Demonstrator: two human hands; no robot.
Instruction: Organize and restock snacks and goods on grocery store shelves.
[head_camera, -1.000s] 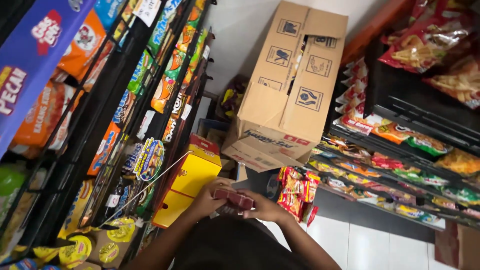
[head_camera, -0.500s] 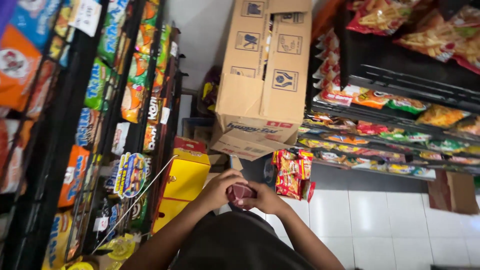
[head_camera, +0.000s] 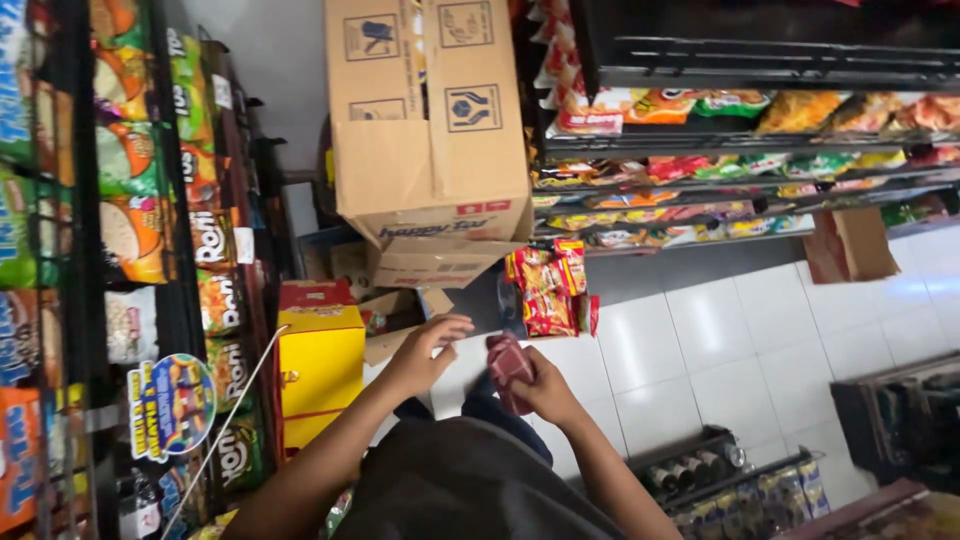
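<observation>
Shop aisle, red packet (head_camera: 508, 368) in right hand (head_camera: 540, 392).

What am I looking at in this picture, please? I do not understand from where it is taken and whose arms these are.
The camera sits on a person's head and looks down, so the two arms at the bottom are that person's own. There is no machine. The right hand holds a small dark red packet. The left hand is open and holds nothing; it is just beside the packet. The place is a shop aisle with a white tiled floor. Ahead stand large cardboard boxes, a yellow box to the left, and a bundle of red snack packs. Shelves of snack bags line both sides.
</observation>
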